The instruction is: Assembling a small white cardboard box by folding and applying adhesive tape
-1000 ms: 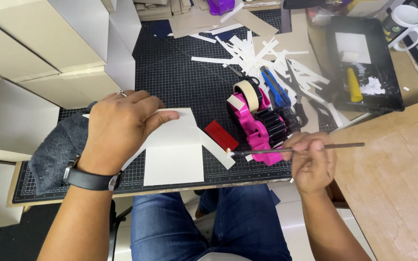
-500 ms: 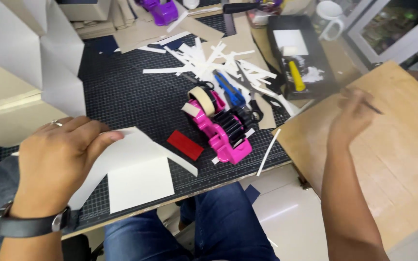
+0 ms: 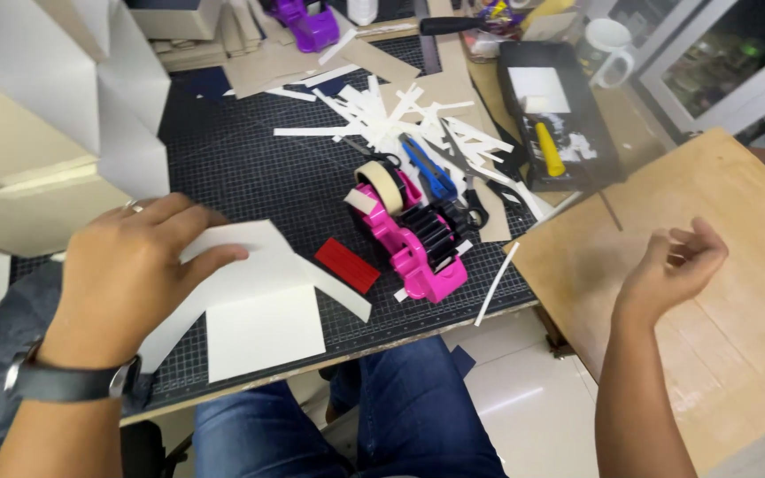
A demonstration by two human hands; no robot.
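Head view, near to far: left hand, wristwatch on the wrist, fingers spread flat and pressing on a folded white card piece that lies at the near edge of the black cutting mat. Right hand raised over the plywood board, fingers loosely curled, holding nothing visible; a thin dark stick lies on the board beyond it. Beside the card: a red rectangular block, then a pink tape dispenser with a roll of masking tape. Farther: blue-handled cutter, scattered white paper strips, black tray with a yellow tool, white mug, purple dispenser. Change from a second ago: the right hand then gripped the thin stick at the mat's edge; it has since swung out over the board and let go. Left hand unchanged on the card.
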